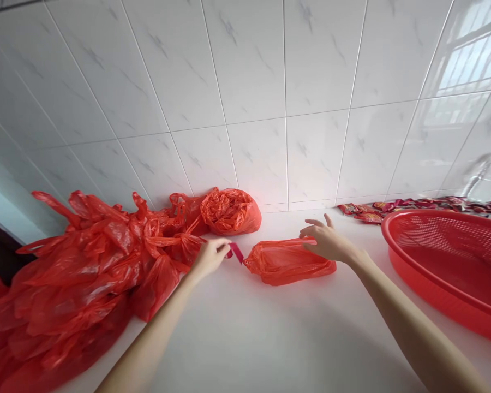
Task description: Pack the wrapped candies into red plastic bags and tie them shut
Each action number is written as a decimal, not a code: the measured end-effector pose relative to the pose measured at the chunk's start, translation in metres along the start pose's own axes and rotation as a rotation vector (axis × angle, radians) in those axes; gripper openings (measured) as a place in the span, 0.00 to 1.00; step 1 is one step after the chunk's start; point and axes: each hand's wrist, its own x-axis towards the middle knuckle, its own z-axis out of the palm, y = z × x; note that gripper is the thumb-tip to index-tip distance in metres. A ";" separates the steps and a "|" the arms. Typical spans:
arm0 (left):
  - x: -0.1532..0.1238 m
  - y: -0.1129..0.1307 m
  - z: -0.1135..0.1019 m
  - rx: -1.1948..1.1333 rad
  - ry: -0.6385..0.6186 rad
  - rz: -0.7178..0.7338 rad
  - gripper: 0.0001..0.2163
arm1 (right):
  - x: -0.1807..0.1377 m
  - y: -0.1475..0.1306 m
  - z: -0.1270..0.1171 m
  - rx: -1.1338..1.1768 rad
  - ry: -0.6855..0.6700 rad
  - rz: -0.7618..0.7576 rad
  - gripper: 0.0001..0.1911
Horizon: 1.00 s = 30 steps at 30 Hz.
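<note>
My left hand [210, 255] is closed in a pinch on one end of a dark pink ribbon [237, 253]. The ribbon's other end meets the gathered left tip of a red plastic bag [276, 273], which lies on its side on the white tabletop. Over the bag's upper right edge is my right hand [325, 240], its fingers stretched out and spread. Part of the bag is hidden behind that hand, and I cannot tell whether its lower fingers touch the plastic.
A heap of knotted red plastic bags [90, 273] fills the left side. Behind the left hand sits a rounded bundle of red bags [231, 212]. At right stands a large red plastic basket [433, 281], with small dark red packets [368, 214] along the tiled wall [253, 93].
</note>
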 end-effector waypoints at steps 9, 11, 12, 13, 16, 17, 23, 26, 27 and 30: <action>-0.020 0.139 -0.063 -1.315 -0.010 0.269 0.09 | -0.012 -0.068 0.017 1.109 -0.025 -0.392 0.52; -0.023 0.161 -0.061 -1.365 -0.097 0.308 0.06 | -0.012 -0.086 0.029 1.210 -0.069 -0.438 0.52; -0.023 0.169 -0.060 -1.376 -0.129 0.325 0.05 | -0.013 -0.093 0.034 1.262 -0.100 -0.441 0.50; -0.024 0.175 -0.060 -1.381 -0.147 0.342 0.04 | -0.013 -0.098 0.036 1.307 -0.146 -0.435 0.46; -0.022 0.181 -0.070 -1.419 -0.105 0.367 0.03 | -0.015 -0.102 0.032 1.355 -0.272 -0.434 0.21; -0.021 0.178 -0.077 -1.450 -0.054 0.369 0.03 | -0.015 -0.098 0.027 1.346 -0.279 -0.433 0.15; -0.011 0.125 -0.110 -1.674 0.405 0.284 0.09 | -0.015 -0.053 -0.017 1.436 0.174 -0.262 0.19; -0.007 0.093 -0.101 -1.711 0.410 0.035 0.11 | -0.017 -0.033 -0.037 1.483 0.383 -0.217 0.19; -0.005 0.083 -0.095 -1.717 0.376 -0.041 0.10 | -0.019 -0.028 -0.043 1.475 0.419 -0.220 0.19; -0.001 0.062 -0.077 -1.688 0.396 -0.200 0.08 | -0.027 -0.018 -0.058 1.440 0.513 -0.229 0.19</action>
